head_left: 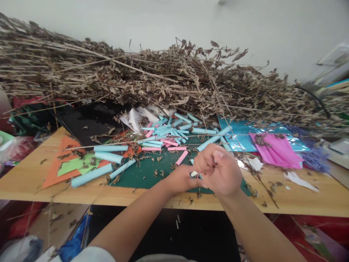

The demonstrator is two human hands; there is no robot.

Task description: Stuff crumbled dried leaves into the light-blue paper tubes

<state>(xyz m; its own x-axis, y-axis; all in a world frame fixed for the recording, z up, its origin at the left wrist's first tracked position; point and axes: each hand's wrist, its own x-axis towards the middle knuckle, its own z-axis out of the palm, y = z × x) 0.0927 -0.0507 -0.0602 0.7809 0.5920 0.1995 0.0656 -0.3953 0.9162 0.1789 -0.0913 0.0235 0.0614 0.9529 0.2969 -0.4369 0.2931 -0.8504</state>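
In front of me, over the green cutting mat (149,171), my two hands meet. My left hand (181,180) is closed around a small rolled paper tube (194,174); its whitish end shows between the fingers, with a bit of light blue beside it. Pressed up against it, my right hand (222,169) makes a fist, and whatever it grips is hidden. Behind the hands lies a heap of short light-blue paper tubes (163,131) and pink paper tubes (181,157). Thicker blue tubes (92,175) lie to the left on the mat and on coloured paper.
Dried leafy stalks (152,80) are piled along the wall. Orange paper (57,165) and green paper (77,165) lie left, near a black tray-like sheet (89,120). To the right are a blue plastic packet (240,136) and pink crepe paper (275,149). Leaf crumbs litter the wooden table (300,198).
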